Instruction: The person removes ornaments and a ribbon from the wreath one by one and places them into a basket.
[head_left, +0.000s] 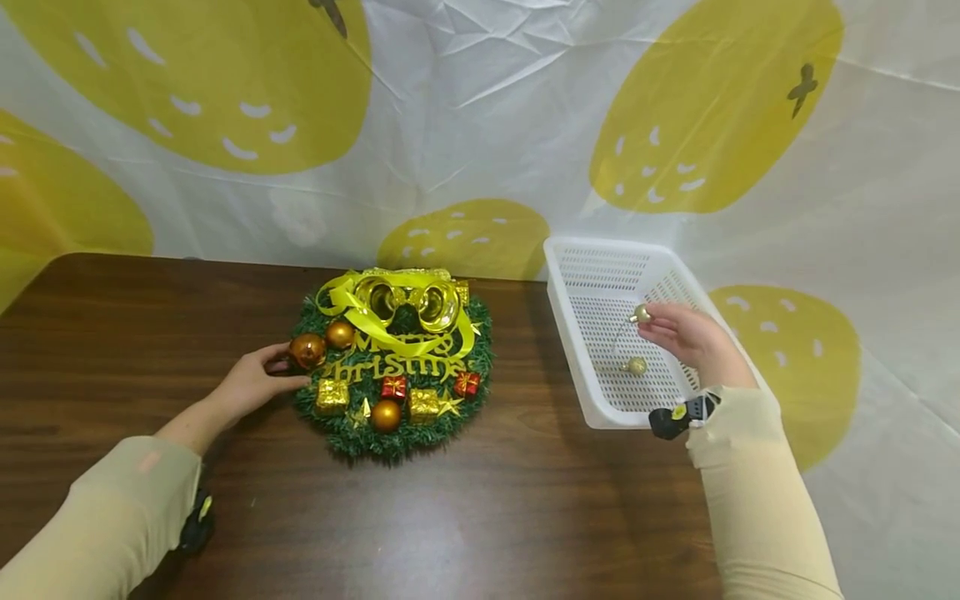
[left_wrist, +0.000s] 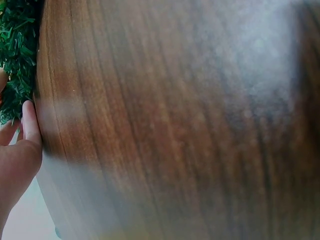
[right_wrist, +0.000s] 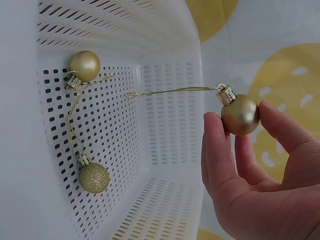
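A white fabric (head_left: 487, 108) with large yellow shapes (head_left: 690, 117) hangs behind the brown desk (head_left: 480, 517). On the desk's right side stands a white perforated basket (head_left: 567, 333); to its left, apart, lies a green wreath (head_left: 412, 437). The left hand (head_left: 251, 382) touches the wreath's left edge beside a shiny brown bauble (head_left: 307, 352); whether it grips cannot be told. The right hand (head_left: 692, 335), over the basket, pinches a smooth gold bauble (right_wrist: 241, 116). A second smooth bauble (right_wrist: 84, 66) and a glittery bauble (right_wrist: 94, 178) lie in the basket.
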